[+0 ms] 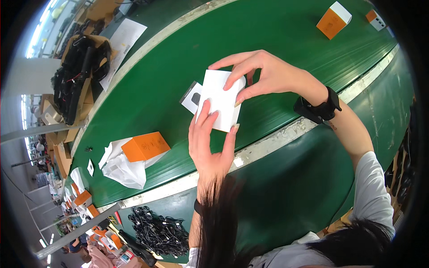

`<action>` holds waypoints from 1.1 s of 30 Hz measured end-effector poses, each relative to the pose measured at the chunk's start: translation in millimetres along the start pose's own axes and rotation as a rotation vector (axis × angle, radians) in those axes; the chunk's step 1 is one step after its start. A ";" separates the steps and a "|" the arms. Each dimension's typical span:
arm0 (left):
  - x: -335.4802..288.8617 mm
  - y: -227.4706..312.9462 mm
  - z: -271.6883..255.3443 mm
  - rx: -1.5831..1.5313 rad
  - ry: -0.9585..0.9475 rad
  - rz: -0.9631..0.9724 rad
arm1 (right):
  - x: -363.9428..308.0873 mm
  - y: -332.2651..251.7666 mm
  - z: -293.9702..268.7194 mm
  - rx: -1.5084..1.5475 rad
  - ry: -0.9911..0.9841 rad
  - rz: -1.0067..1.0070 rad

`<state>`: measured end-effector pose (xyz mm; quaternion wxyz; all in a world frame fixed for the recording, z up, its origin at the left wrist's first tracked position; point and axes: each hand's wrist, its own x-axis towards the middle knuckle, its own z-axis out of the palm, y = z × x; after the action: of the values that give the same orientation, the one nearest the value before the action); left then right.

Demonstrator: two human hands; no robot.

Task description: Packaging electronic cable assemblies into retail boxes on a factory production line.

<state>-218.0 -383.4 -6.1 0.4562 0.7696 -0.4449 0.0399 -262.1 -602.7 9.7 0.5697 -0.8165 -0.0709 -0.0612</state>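
Note:
Both my hands hold a plain white box over the green conveyor belt. My left hand grips its near end, fingers lying along the top face and thumb at the right edge. From the far right, my right hand pinches its upper edge between thumb and fingers. Partly hidden behind the box's left side is a white printed piece with a dark rounded picture and a dark edge; whether it touches the box I cannot tell. Closest to my left hand on the belt is an orange box, resting on crumpled white wrapping.
Farther right on the belt stand an orange-and-white box and a smaller one. A pale rail borders its near side. Bundled black cables lie at lower left. A carton of black items sits beyond the belt.

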 end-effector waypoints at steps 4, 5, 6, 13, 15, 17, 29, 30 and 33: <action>2.2 -0.9 0.7 -0.020 0.013 0.023 | 3.2 0.1 1.3 -0.044 0.074 -0.080; 2.1 -0.5 2.7 -0.023 0.012 0.022 | 3.0 1.0 -1.8 0.023 0.058 -0.062; 2.3 0.6 3.7 -0.033 0.022 0.024 | 3.2 1.4 -3.6 0.092 0.042 -0.047; 6.0 9.3 11.5 0.259 0.002 0.159 | -1.4 28.9 -1.3 0.045 0.136 -0.172; 6.9 6.3 17.5 0.181 0.050 0.177 | -2.9 31.1 -0.6 -0.042 0.197 -0.261; 8.4 7.7 19.2 0.107 0.097 0.194 | 0.1 27.6 -5.5 -0.058 0.201 -0.269; 0.8 17.2 39.0 0.153 -0.013 0.204 | -26.3 44.6 -13.6 -0.144 0.191 -0.402; -0.4 17.6 41.6 0.207 0.005 0.206 | -27.4 44.4 -15.1 -0.187 0.179 -0.410; 0.7 15.3 47.7 0.277 0.015 0.203 | -34.0 40.3 -20.9 -0.235 0.157 -0.350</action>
<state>-245.0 -421.9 -23.4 0.3426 0.7759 -0.5073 0.1527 -288.4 -637.7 -26.4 0.4549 -0.8453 -0.1594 -0.2303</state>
